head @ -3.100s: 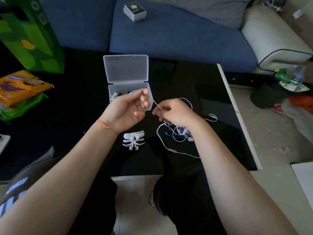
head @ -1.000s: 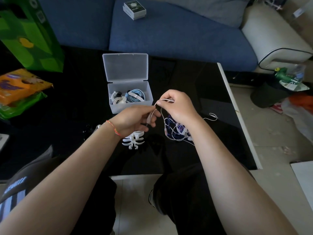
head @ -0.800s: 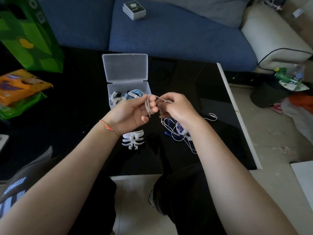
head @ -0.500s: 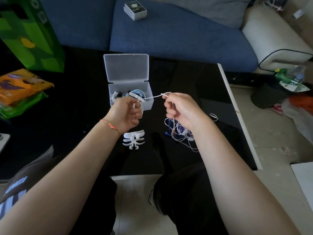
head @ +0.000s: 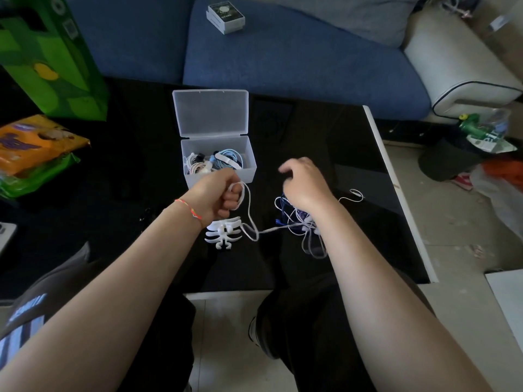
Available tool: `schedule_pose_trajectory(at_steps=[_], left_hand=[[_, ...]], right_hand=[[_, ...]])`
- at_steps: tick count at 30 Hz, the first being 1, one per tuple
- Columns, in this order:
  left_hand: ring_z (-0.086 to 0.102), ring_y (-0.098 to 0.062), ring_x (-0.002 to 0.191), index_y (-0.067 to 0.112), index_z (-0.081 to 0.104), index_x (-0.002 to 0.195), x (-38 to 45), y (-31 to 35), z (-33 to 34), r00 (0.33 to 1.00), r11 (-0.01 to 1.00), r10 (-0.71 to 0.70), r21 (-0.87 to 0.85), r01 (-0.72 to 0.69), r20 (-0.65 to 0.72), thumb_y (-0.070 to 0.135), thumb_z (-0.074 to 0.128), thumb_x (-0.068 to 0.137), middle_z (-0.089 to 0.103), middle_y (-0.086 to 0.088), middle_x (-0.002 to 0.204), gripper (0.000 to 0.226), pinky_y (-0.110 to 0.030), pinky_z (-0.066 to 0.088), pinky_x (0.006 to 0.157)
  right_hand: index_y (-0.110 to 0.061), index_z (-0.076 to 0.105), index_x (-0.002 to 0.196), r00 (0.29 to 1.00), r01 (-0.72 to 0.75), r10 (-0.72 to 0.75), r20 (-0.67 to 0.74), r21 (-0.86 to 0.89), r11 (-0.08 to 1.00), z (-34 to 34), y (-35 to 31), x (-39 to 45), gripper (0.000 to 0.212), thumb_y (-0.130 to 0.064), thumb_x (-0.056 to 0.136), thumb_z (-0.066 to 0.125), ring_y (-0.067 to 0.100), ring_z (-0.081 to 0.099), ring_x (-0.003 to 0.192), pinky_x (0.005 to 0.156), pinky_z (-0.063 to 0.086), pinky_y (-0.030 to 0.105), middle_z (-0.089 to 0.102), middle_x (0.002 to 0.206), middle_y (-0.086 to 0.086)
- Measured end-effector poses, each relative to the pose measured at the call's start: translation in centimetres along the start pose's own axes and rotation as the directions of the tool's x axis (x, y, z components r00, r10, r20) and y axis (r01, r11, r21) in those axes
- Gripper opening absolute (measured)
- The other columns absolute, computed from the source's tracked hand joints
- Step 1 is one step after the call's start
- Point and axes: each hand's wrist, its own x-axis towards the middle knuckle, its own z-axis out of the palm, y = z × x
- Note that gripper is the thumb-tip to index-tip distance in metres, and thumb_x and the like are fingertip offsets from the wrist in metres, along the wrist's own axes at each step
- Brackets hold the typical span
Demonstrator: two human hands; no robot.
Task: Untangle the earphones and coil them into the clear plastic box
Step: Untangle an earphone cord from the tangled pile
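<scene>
The clear plastic box (head: 249, 171) stands open on the black table, lid tipped back, with several coiled earphones (head: 218, 164) inside. My left hand (head: 218, 196) is a fist just in front of the box, with white earphone cable (head: 249, 210) looped around its fingers. That cable trails down and right to a tangled pile of white and blue earphones (head: 297, 224). My right hand (head: 302, 185) hovers over the pile with fingers loosely curled and apart; no cable shows in its grip.
A white fishbone-shaped cable winder (head: 223, 232) lies on the black table (head: 339, 137) under my left wrist. Green bag (head: 51, 58) and orange snack packet (head: 34, 142) sit at the left. The blue sofa (head: 283, 58) with a small box (head: 225, 17) is behind. The table's white edge (head: 396, 188) runs along the right.
The cable was stretched taut between both hands; my right hand has let go and moved right over the pile, and the cable now hangs slack from my left fist.
</scene>
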Motion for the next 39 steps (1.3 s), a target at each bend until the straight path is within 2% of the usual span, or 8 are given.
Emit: schedule_pose_trajectory(at_steps=[2,4,9,14,19,25,31,39], left_hand=[[0.024,-0.009,0.043,0.019,0.038,0.061,-0.2,0.0,0.5,0.999,0.997,-0.005,0.075,0.002,0.034,0.025,0.039,0.093,0.025,0.005,0.055,0.032,-0.019,0.015,0.037],[0.024,-0.009,0.044,0.019,0.04,0.064,-0.3,0.0,0.9,0.998,0.995,-0.004,0.102,-0.002,0.061,0.026,0.039,0.094,0.026,0.005,0.055,0.031,-0.018,0.015,0.038],[0.022,-0.01,0.049,0.018,0.042,0.065,-0.7,0.3,0.9,0.99,1.0,0.008,0.003,-0.008,0.139,0.026,0.038,0.095,0.024,0.004,0.058,0.031,-0.019,0.016,0.042],[0.034,-0.01,0.052,0.015,0.049,0.072,-0.8,0.3,0.2,0.969,0.958,0.038,-0.285,0.034,0.244,0.023,0.036,0.095,0.033,0.003,0.064,0.028,-0.018,0.026,0.041],[0.07,-0.011,0.082,0.012,0.069,0.097,-1.7,0.7,0.5,0.933,0.827,0.206,-0.562,-0.005,0.295,0.019,0.051,0.092,0.067,0.004,0.088,0.019,-0.014,0.047,0.05],[0.067,-0.014,0.112,0.015,0.064,0.114,-1.4,0.4,0.6,0.919,0.788,0.343,-0.592,-0.17,0.193,0.017,0.043,0.101,0.07,-0.002,0.121,0.025,-0.019,0.056,0.065],[0.062,-0.009,0.119,0.019,0.064,0.118,-0.5,-0.3,0.3,0.895,0.843,0.443,-0.362,-0.397,0.048,0.019,0.042,0.105,0.067,0.004,0.125,0.025,-0.028,0.058,0.074],[0.067,-0.005,0.096,0.013,0.071,0.115,0.0,-1.3,0.9,0.892,0.823,0.452,0.4,-0.403,-0.031,0.02,0.053,0.101,0.073,-0.001,0.107,0.024,-0.02,0.054,0.053]], right_hand=[[-0.015,0.064,0.127,0.997,0.046,-0.066,0.049,0.331,0.943,0.1,-1.2,-0.2,0.037,-0.003,0.096,0.048,0.014,0.056,0.12,0.1,0.042,0.022,0.061,0.129,0.0],[-0.02,0.067,0.12,0.989,0.031,-0.098,0.113,0.481,0.876,0.2,-1.9,-0.4,0.032,-0.007,0.096,0.049,0.01,0.063,0.108,0.094,0.047,0.023,0.07,0.116,-0.003],[-0.016,0.066,0.11,0.956,-0.003,-0.129,0.263,0.45,0.893,0.4,-1.8,-0.8,0.03,-0.002,0.089,0.05,0.015,0.067,0.076,0.074,0.049,0.027,0.072,0.084,0.008],[-0.009,0.065,0.102,0.963,-0.029,-0.097,0.253,0.453,0.891,0.3,-1.3,-0.6,0.016,-0.014,0.1,0.05,0.015,0.055,0.051,0.058,0.054,0.033,0.056,0.067,0.003],[-0.023,0.064,0.086,0.95,-0.028,-0.096,0.297,0.386,0.922,0.0,-1.2,-0.8,0.025,-0.026,0.104,0.047,0.013,0.05,0.047,0.047,0.046,0.024,0.057,0.071,0.005],[-0.02,0.066,0.097,0.862,-0.063,-0.139,0.487,0.375,0.925,0.3,-2.0,-1.5,0.02,-0.027,0.105,0.049,0.02,0.064,0.055,0.053,0.053,0.025,0.06,0.076,0.009],[-0.008,0.069,0.111,0.837,-0.039,-0.167,0.521,0.361,0.932,-0.4,-2.2,-1.9,0.02,-0.02,0.1,0.057,0.017,0.061,0.053,0.06,0.051,0.03,0.062,0.076,0.007],[-0.015,0.072,0.099,0.889,-0.054,-0.066,0.454,0.245,0.968,-0.5,-1.3,-1.3,0.009,-0.017,0.092,0.067,0.011,0.05,0.038,0.042,0.043,0.021,0.061,0.071,0.01]])
